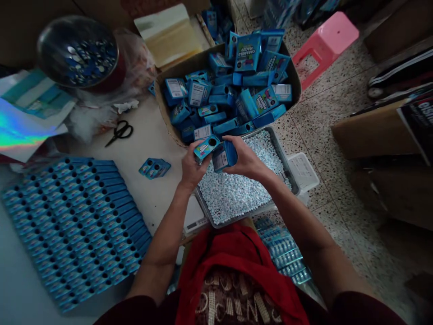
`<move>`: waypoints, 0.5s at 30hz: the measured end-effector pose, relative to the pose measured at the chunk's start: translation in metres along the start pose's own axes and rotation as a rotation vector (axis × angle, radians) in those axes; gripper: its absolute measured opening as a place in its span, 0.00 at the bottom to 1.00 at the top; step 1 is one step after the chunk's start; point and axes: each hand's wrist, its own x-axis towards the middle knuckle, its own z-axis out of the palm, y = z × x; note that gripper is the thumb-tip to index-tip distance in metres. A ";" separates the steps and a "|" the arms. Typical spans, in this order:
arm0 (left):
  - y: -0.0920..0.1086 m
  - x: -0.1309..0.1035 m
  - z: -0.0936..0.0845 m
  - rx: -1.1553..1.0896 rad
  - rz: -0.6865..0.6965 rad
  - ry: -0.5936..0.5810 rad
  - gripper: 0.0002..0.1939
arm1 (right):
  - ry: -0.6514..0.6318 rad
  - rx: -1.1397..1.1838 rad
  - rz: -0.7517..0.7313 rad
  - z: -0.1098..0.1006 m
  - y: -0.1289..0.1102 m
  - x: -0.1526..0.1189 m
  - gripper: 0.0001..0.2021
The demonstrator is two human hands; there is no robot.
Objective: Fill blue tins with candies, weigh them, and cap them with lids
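My left hand [194, 168] is closed around a small blue candy box [207, 147], whose printed top with a dark round hole faces up. In my right hand [244, 158] is a second blue box [224, 156], gripped between thumb and fingers, its label side showing. The two boxes are close together, and I cannot tell whether they touch. Both are above a metal tray [207, 212] filled with small pale blue and white candies [238, 196]. Just beyond my hands is a cardboard carton [164, 115] piled with more blue boxes [248, 53].
Rows of blue boxes [72, 225] stand at the left. Nearer are a few loose boxes [154, 168] and black scissors [121, 132] on the table. A metal bowl [78, 52] sits at the back left. A pink stool [333, 34] stands on the floor at the right.
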 end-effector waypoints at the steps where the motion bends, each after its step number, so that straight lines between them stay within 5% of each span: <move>1: 0.001 -0.004 0.004 -0.006 -0.025 0.008 0.26 | 0.004 0.062 0.022 0.000 0.002 -0.003 0.50; 5: -0.006 -0.016 0.011 -0.068 -0.143 0.148 0.31 | 0.049 0.600 0.239 0.001 0.018 -0.018 0.48; 10: -0.011 -0.020 0.009 -0.149 -0.243 0.228 0.34 | 0.134 1.332 0.523 0.013 0.046 -0.039 0.31; 15: -0.002 -0.033 0.022 -0.280 -0.262 0.229 0.35 | 0.211 1.589 0.780 0.046 0.053 -0.053 0.14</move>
